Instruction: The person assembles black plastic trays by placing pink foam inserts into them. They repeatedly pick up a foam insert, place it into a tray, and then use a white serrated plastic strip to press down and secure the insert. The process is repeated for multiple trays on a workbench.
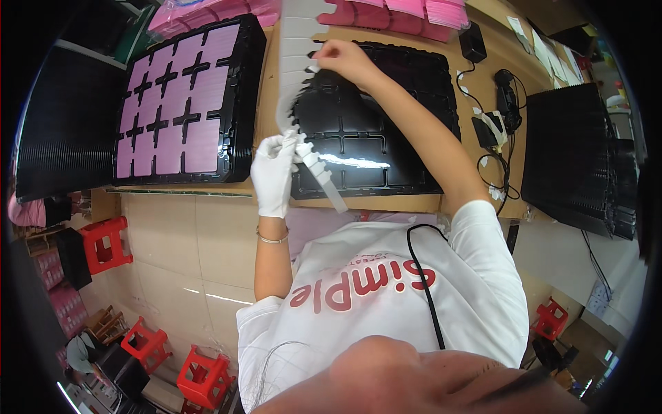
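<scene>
In the head view, the left hand (274,174), in a white fabric glove, sat just left of the frame's centre, its fingers closed around the lower part of a long white notched paper strip (293,83). That strip ran up from the glove in a curve toward the top edge of the frame, while its short free end stuck out down and to the right of the glove, over the near edge of the table. The bare right hand (343,58) was in the upper middle, fingertips pinched on the strip's edge higher up, just above the top left corner of an empty black plastic tray with square compartments (400,124). This tray lay in the centre of the brown wooden table (265,96), directly beneath both hands.

In the upper left lay a second black plastic tray filled with pink rectangular cards (183,100), well apart from the hands. Stacks of loose pink cards (407,15) ran along the top edge. A tall stack of black trays (576,155) stood at the right, and a black scanner with its cable (505,90) lay between it and the empty tray. Red plastic stools (105,243) stood on the floor at the lower left.
</scene>
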`<action>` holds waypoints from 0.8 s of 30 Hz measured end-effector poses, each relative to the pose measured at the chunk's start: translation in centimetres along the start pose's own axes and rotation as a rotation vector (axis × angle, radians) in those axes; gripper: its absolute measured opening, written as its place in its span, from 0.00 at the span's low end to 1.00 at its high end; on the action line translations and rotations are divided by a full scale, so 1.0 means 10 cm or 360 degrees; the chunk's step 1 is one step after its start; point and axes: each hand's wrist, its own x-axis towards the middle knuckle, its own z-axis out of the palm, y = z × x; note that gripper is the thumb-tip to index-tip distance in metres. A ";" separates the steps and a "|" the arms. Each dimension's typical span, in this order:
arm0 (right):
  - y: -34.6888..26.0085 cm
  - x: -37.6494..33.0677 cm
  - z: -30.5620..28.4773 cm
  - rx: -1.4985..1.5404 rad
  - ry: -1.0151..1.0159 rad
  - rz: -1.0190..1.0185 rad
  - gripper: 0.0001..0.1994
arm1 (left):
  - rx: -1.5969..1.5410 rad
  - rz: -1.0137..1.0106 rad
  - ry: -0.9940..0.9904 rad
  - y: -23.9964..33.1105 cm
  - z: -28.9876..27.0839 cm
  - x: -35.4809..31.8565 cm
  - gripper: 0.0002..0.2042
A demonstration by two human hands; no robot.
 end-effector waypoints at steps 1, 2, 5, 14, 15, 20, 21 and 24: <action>0.01 -0.11 -0.01 0.0501 0.0052 0.0120 0.14 | -0.0064 0.0029 0.0039 -0.01 -0.05 -0.01 0.08; 0.02 -0.29 -0.02 0.0806 0.0026 0.0190 0.12 | -0.0084 0.0061 0.0056 -0.07 -0.11 -0.01 0.07; -0.12 -1.00 0.07 0.1378 -0.0201 0.0456 0.09 | -0.0179 0.0044 0.0084 -0.07 -0.18 -0.05 0.07; -0.35 -1.98 0.88 0.0076 0.0082 0.0264 0.06 | -0.0202 0.0117 0.0191 -0.01 -0.13 -0.22 0.09; -0.37 -2.00 0.90 -0.0040 0.0147 0.0079 0.05 | -0.0196 0.0104 0.0202 0.00 -0.14 -0.23 0.09; -0.58 -1.92 0.75 -0.0015 -0.0220 -0.0397 0.04 | -0.0073 0.0115 0.0276 -0.16 -0.36 -0.20 0.09; -0.55 -1.83 0.72 -0.0079 -0.0250 -0.0324 0.04 | -0.0024 0.0097 0.0275 -0.18 -0.43 -0.21 0.08; -0.42 -1.53 0.65 -0.0483 -0.0421 -0.0198 0.05 | 0.0013 0.0039 0.0225 -0.18 -0.43 -0.25 0.08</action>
